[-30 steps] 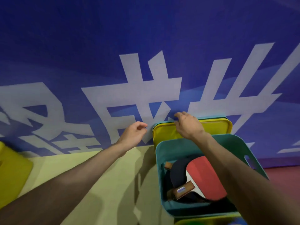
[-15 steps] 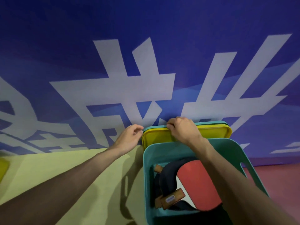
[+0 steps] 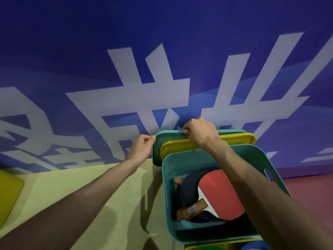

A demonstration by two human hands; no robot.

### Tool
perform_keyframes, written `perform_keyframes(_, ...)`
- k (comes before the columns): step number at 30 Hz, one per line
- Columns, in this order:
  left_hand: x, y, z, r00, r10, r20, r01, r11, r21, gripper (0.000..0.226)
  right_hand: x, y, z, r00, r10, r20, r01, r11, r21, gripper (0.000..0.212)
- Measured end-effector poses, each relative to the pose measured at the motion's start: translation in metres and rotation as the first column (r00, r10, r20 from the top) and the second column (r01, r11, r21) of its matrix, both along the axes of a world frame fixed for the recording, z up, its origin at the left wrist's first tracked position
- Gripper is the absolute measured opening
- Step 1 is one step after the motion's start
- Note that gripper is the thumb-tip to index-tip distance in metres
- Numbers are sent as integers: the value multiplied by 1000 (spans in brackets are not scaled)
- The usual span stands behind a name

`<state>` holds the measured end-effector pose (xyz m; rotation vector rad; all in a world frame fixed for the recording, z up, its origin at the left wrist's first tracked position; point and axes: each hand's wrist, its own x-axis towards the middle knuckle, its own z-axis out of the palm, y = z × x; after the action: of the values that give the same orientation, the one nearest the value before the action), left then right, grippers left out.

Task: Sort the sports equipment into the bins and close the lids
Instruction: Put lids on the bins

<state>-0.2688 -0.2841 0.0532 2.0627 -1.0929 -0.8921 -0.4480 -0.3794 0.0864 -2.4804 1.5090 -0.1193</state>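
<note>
Gripping the teal lid [image 3: 169, 137] with both hands [image 3: 142, 148] [image 3: 200, 133], fingers closed; paddles [image 3: 214, 193] lie in the bin [image 3: 167, 177], lid not on.

we see large white characters [image 3: 144, 98] printed across the blue wall banner [image 3: 162, 33], cut off and not legible to us as whole words. a small white label [image 3: 191, 209] sits on a paddle handle [image 3: 195, 209]; its print is too tiny to read.

Yellow lid [image 3: 234, 140] mostly hidden behind teal bin [image 3: 182, 159].
</note>
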Motion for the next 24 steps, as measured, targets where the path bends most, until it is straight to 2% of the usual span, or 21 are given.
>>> perform_keyframes(2, 4, 2, 10, 993, 85, -86, -83, 996, 35, 43, 4, 5, 9, 1000, 28, 6, -28, 998, -54, 24)
perform_keyframes(4, 10, 5, 22, 922, 203, -330, -178, 978, 105, 54, 11, 14, 17, 997, 82, 11, -80, 991, -110, 22)
perform_keyframes(6, 17, 12, 36, 766, 304, -567, -241, 953, 186, 65, 18, 25, 27, 989, 150, 17, -145, 974, -173, 20)
perform_keyframes(8, 23, 24, 49, 544, 409, -732, -331, 907, 261, 74, 27, 37, 36, 971, 236, 36, -222, 948, -226, 21)
perform_keyframes(10, 32, 37, 59, 317, 473, -822, -428, 845, 321, 82, 39, 49, 46, 944, 325, 48, -300, 912, -279, 21)
perform_keyframes(11, 36, 44, 62, 235, 492, -838, -465, 815, 347, 83, 47, 54, 51, 930, 362, 60, -328, 894, -306, 19)
perform_keyframes(12, 40, 52, 66, 166, 488, -857, -481, 799, 362, 78, 57, 61, 57, 917, 394, 70, -352, 877, -328, 18)
perform_keyframes(14, 51, 67, 72, 83, 444, -892, -490, 798, 351, 40, 77, 76, 66, 890, 452, 55, -408, 844, -349, 19)
perform_keyframes(15, 58, 75, 75, 49, 411, -910, -507, 796, 332, 25, 86, 84, 69, 878, 478, 29, -439, 827, -350, 22)
perform_keyframes(17, 72, 95, 80, -8, 365, -931, -551, 775, 309, 20, 102, 98, 74, 857, 516, -4, -485, 804, -344, 24)
perform_keyframes(20, 93, 125, 93, 24, 352, -936, -618, 741, 263, 14, 122, 117, 80, 825, 565, -5, -531, 773, -349, 22)
perform_keyframes(24, 120, 159, 97, 96, 347, -933, -668, 717, 198, 12, 148, 140, 82, 776, 623, -98, -617, 719, -320, 23)
